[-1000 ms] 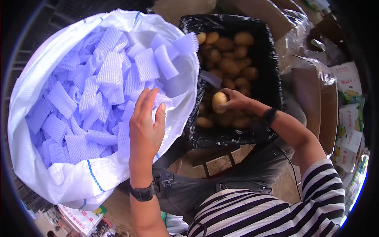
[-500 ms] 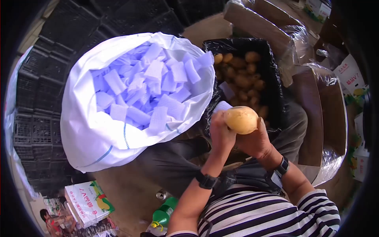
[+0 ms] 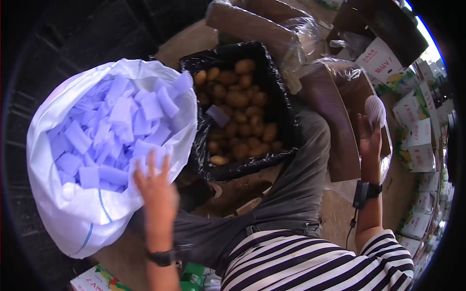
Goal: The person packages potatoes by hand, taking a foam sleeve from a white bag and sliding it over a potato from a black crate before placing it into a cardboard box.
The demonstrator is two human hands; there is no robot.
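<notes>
My left hand, its fingers spread and slightly blurred, is at the near rim of a large white woven sack. The sack is full of pale purple foam net sleeves. Out to the right, my right hand holds a roundish fruit in a foam net sleeve over an open cardboard carton. Between my hands stands a crate lined with black plastic, holding many yellow-brown oval fruits. One loose sleeve lies on them.
Plastic film drapes over the cartons, and another open carton stands behind the crate. Printed white boxes are stacked on the far right. A green bottle is by my left forearm. Dark crates fill the back left.
My hands have parted: the left moved to the sack, the right swung out over the carton with the fruit, now sleeved. The view has turned to the right.
</notes>
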